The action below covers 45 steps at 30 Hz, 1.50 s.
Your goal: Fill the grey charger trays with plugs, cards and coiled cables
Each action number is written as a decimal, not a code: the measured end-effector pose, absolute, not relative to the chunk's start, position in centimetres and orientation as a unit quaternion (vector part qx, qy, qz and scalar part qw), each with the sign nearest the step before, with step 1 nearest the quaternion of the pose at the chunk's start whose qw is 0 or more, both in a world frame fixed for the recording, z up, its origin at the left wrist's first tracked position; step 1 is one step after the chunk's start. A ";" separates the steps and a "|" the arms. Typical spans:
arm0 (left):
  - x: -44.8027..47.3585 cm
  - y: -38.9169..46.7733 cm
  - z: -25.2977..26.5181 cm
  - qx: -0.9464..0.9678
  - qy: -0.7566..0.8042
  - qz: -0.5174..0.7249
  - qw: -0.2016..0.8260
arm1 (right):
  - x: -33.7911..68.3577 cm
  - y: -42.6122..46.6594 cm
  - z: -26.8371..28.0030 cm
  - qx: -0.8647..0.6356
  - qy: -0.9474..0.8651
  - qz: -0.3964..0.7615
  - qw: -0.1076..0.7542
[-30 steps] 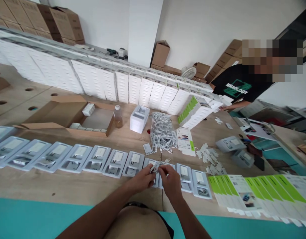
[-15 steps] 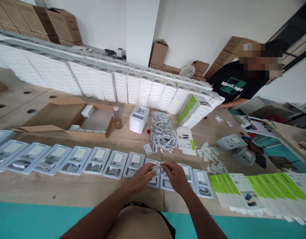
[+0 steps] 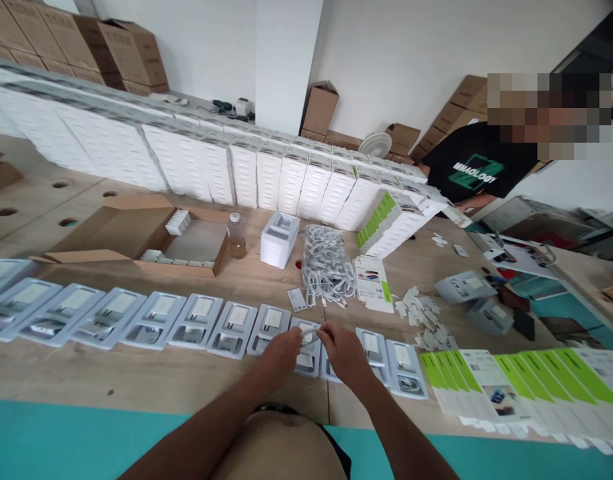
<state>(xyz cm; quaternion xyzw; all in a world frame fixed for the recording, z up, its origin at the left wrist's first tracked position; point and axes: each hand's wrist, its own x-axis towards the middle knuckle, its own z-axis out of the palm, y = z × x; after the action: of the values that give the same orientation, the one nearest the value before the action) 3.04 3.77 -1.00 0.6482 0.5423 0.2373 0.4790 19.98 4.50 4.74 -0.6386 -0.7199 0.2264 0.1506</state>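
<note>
A coiled white charging cable (image 3: 310, 335) is stretched between my two hands, above a row of grey plastic trays. My left hand (image 3: 285, 350) has its fingers closed on the coil's left side. On the right side, my right hand (image 3: 340, 347) pinches the same cable. Just below them lies a grey tray (image 3: 305, 364), partly hidden by my hands. Beside my left hand, another tray (image 3: 269, 328) holds a white charger. To the right, the end tray (image 3: 405, 369) contains a charger and a coiled cable.
A heap of bagged white cables (image 3: 329, 265) lies ahead, beside stacked trays (image 3: 279, 239) and a bottle (image 3: 236, 235). An open carton (image 3: 186, 243) is at left. White-and-green box sleeves (image 3: 526, 387) lie right. Stacked white boxes (image 3: 266, 177) line the back. A person (image 3: 481, 163) stands beyond.
My left hand has turned and closed further round the cable coil, and my right hand has shifted slightly. The person at the back right has moved a little to the right.
</note>
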 end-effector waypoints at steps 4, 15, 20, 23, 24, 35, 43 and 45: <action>3.1 3.5 -1.0 0.633 0.526 0.255 0.508 | 18.8 4.4 3.3 -0.634 -0.594 0.394 0.300; 3.0 3.5 -0.2 0.567 0.446 0.254 0.644 | 19.7 2.0 0.8 -0.674 -0.570 0.288 0.372; 2.6 3.3 0.3 0.722 0.419 0.177 0.522 | 22.4 1.2 1.4 -0.599 -0.684 0.318 0.268; 3.1 2.8 0.2 0.772 0.379 0.136 0.491 | 23.8 -0.1 1.7 -0.577 -0.717 0.332 0.206; 3.4 2.6 0.1 0.781 0.370 0.122 0.489 | 24.4 -0.5 1.6 -0.576 -0.720 0.333 0.196; 3.8 2.7 -0.4 0.719 0.415 0.130 0.541 | 41.5 2.2 -5.2 -0.732 -0.658 0.133 0.119; 0.7 1.5 -2.4 0.680 0.484 0.092 0.544 | 42.3 -1.6 -9.4 -0.676 -0.730 0.101 0.027; 0.1 0.9 -2.9 0.662 0.497 0.092 0.553 | 42.1 -2.4 -9.6 -0.668 -0.739 0.089 0.010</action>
<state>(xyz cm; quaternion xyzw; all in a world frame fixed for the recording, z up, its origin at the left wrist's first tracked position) 0.11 0.92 -2.91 0.6620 0.4968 0.0925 0.5535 42.09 -2.40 -9.58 -0.6680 -0.7387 0.0894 0.0104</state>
